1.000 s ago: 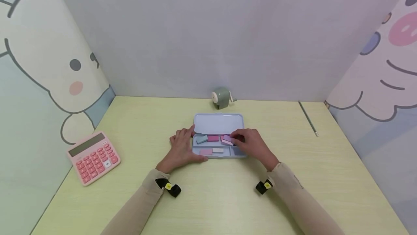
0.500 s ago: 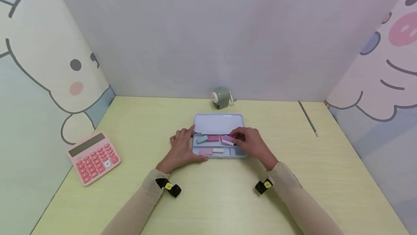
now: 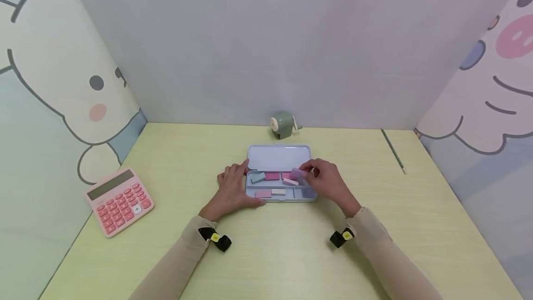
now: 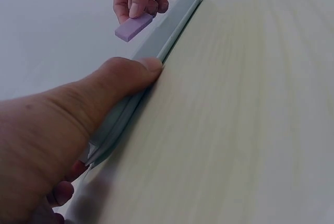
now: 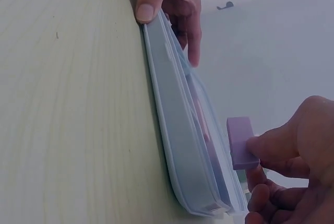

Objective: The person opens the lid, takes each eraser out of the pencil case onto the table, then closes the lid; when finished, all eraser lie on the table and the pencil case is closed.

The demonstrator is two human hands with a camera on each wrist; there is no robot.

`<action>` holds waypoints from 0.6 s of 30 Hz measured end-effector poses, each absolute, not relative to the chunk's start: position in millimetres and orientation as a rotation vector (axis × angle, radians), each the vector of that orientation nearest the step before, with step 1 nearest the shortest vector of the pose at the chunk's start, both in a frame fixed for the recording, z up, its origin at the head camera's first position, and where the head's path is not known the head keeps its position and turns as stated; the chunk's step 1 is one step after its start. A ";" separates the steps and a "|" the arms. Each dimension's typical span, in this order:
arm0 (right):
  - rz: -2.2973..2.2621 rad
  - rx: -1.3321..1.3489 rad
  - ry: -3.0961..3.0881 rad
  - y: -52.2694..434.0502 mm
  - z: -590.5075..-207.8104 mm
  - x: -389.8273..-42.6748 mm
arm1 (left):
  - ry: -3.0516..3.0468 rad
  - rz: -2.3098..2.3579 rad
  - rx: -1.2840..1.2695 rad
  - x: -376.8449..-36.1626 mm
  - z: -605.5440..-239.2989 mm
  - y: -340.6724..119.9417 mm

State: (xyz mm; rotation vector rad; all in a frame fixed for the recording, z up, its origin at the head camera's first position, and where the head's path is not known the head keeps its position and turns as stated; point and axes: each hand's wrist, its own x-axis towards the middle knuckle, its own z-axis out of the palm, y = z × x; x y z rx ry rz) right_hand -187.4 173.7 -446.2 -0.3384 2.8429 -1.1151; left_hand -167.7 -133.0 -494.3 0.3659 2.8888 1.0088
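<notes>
At center frame of the head view, my left hand (image 3: 233, 189) curls over the left end of the open pencil case (image 3: 278, 197), thumb on the near rim and fingers over the far edge, bracing it on the desk (image 3: 266, 254). Just right of it, my right hand (image 3: 326, 182) pinches a purple eraser (image 3: 296, 173) at its end between thumb and fingertips, lifted clear above the tray's back row. I judge the eraser light, firm, slightly grippy and not fragile; pinching its long sides would steady it better. The case looks thin and light, likely to slide if not held.

Count, left to right: one pink calculator (image 3: 120, 200), one case, five erasers lying in the tray (blue, two pink, two pale) plus the held one, one grey-green sharpener (image 3: 284, 125), one pencil (image 3: 393, 151) at right.
</notes>
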 end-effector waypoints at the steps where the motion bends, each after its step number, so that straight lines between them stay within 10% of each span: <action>1: -1.127 -0.333 2.846 174.6 -446.8 -187.5 | 2.888 1.010 0.365 -167.7 -494.2 -133.0; 18: -1.203 -0.286 2.934 206.4 -441.4 -188.9 | 2.873 1.018 0.367 -167.0 -492.2 -133.8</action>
